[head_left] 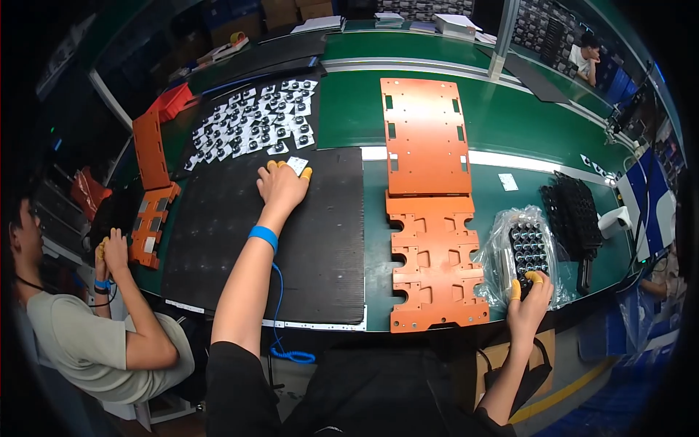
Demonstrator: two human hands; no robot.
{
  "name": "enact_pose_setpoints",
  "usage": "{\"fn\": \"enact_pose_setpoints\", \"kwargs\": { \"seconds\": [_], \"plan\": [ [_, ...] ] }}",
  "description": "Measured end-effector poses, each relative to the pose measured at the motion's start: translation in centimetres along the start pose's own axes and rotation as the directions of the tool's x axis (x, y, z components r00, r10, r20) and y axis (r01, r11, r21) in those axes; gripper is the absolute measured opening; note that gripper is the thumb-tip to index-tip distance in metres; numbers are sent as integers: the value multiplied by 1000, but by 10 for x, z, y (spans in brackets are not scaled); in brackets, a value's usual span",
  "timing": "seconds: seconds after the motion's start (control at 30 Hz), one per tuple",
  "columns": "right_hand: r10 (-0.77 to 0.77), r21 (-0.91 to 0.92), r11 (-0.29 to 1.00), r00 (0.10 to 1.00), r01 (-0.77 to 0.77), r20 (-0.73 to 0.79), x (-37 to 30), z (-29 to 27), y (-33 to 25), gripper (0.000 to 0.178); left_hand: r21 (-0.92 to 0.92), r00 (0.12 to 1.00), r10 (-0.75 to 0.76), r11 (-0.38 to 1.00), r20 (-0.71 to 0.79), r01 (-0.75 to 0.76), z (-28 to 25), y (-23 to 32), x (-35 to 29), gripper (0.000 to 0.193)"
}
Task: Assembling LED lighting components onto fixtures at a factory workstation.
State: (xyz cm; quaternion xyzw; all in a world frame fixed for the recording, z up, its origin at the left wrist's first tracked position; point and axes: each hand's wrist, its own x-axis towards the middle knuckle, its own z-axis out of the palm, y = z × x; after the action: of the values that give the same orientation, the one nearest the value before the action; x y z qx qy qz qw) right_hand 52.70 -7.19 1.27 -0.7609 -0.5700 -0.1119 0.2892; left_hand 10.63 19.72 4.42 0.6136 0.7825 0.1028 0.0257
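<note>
My left hand (284, 188), with yellow finger cots, pinches a small white circuit board (297, 165) over the black mat (306, 247). Just beyond it lie rows of similar white boards (251, 124), each bearing a round black part. On the right, a black tray (528, 247) of round, glossy lens-like parts sits in a clear plastic bag (495, 266). My right hand (530, 297) closes its cotted thumb and fingers at the tray's near end; what they grip, if anything, is hidden. Between my hands lies an orange fixture (437, 269) with its flat lid (426, 138) raised at the back.
A blue coiled cord (291, 357) hangs from my left wristband. Stacked black trays (571, 215) and a white scanner-like device (614, 221) stand far right. A single white board (507, 181) lies on the green table. A co-worker (102, 328) sits left by another orange fixture (153, 218).
</note>
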Motion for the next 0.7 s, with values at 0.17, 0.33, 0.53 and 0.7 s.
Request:
{"fn": "enact_pose_setpoints", "kwargs": {
  "seconds": [0.17,0.33,0.53,0.7],
  "plan": [
    [-20,66,997,997,25,-79,-10,10,13,27,-177,989,-142,973,47,148,-1,-4,15,56],
    [28,196,979,919,54,-392,-22,3,4,29,-499,992,-52,867,-115,-12,5,-23,16,40],
    [220,827,556,974,-82,-51,-42,-12,-47,32,-886,962,195,389,-190,-253,-28,2,-79,27],
    [-127,974,204,984,-102,129,-64,-19,-137,37,-995,949,314,97,32,1,-64,16,-248,18]
  ]
}}
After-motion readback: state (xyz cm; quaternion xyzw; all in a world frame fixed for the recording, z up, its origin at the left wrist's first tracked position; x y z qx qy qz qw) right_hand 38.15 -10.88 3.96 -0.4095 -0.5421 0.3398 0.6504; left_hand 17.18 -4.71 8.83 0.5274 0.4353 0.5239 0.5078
